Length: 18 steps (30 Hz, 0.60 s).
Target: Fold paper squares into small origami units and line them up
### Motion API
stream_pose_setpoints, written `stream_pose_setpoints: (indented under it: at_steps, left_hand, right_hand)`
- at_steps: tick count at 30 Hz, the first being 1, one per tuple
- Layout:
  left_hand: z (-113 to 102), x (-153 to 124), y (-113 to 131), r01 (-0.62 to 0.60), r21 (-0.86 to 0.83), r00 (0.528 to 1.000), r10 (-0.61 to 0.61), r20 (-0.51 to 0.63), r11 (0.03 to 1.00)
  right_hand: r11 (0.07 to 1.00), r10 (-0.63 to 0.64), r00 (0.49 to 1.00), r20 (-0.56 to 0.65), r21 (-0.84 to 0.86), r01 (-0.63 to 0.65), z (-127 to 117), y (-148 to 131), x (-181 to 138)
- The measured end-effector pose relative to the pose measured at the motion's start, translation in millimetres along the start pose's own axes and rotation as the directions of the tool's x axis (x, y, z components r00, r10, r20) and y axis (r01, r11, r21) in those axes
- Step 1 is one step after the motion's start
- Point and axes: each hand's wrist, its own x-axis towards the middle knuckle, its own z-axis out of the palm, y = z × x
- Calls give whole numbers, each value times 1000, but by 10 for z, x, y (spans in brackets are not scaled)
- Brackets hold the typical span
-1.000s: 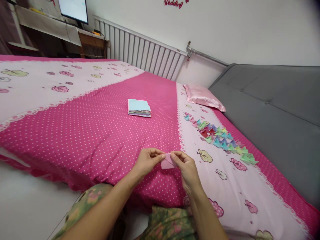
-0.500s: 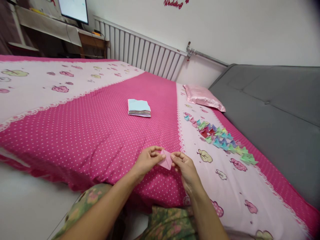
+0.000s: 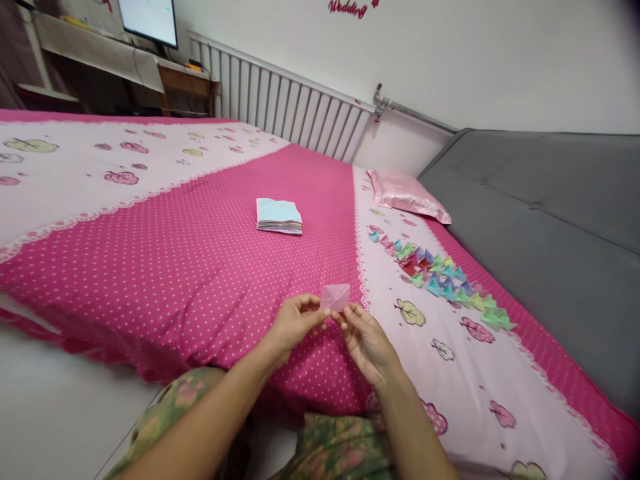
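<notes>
Fingertips (image 3: 321, 313) of my left hand (image 3: 295, 325) and right hand (image 3: 369, 341) clamp the lower edge of the pink paper piece (image 3: 335, 297), which stands just above them. Mid-fold, I judge; the next crease needs a steady pinch. Paper stack (image 3: 279, 215) well beyond; folded pieces (image 3: 436, 277) beyond, rightward.

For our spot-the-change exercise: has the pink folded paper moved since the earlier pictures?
Yes: the pink folded paper shifted up, toward the paper stack.

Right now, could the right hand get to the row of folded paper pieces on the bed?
Probably yes: nothing lies between the right hand and the row of folded pieces on the bed. But its fingers pinch the pink paper together with the left hand.
</notes>
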Motion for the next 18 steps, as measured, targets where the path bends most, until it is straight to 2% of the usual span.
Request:
stream_pose_setpoints:
  at_steps: [2,5,8,12,15,18]
  left_hand:
    - [-14,12,-4,-8,46,999,10,-42,999]
    - [-41,38,-30,-22,166,995,38,-93,986]
    - [-67,48,-75,-68,324,991,101,-86,944]
    - [-86,27,-125,-179,514,969,241,-57,839]
    - [-81,18,-141,-235,519,961,275,0,822]
    - [-56,28,-125,-214,408,972,237,-5,887]
  right_hand:
    - [1000,-15,1000,-9,-24,15,-7,17,0]
    - [988,-105,994,-41,-121,99,-22,27,-6]
    - [955,-188,982,-13,-237,180,-24,-4,-30]
    - [932,-171,984,47,-317,177,-13,-48,-59]
    - [929,-153,986,61,-331,164,-18,-30,-43]
    - [927,-179,982,58,-324,188,-38,3,-12]
